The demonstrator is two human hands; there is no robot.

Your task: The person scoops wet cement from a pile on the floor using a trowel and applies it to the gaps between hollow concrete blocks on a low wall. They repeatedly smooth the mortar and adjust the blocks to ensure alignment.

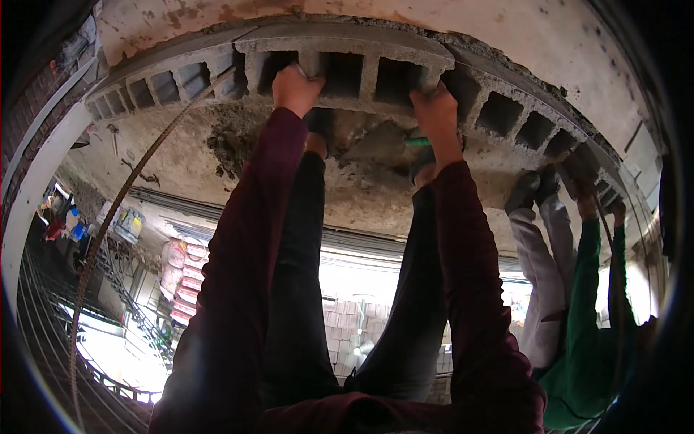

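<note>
A grey hollow concrete block (343, 41) lies in a curved-looking row of similar blocks along the wall, its open cells facing me. My left hand (298, 90) is closed around one of its webs, toward the block's left part. The web near its right end is gripped by my right hand (436, 114), fingers partly hidden inside the cell. Just below the right hand lies a trowel with a green handle (417, 142) and a grey blade (376, 140), on the mortar-smeared floor between my feet.
A rusty steel rod (137, 168) slants across the left side up to the blocks. Dark mortar (233, 148) is heaped on the ledge (361, 210). At right, a person in a green sleeve (587, 253) has hands at the block row (535, 130). Red-and-white sacks (189, 278) are stacked below.
</note>
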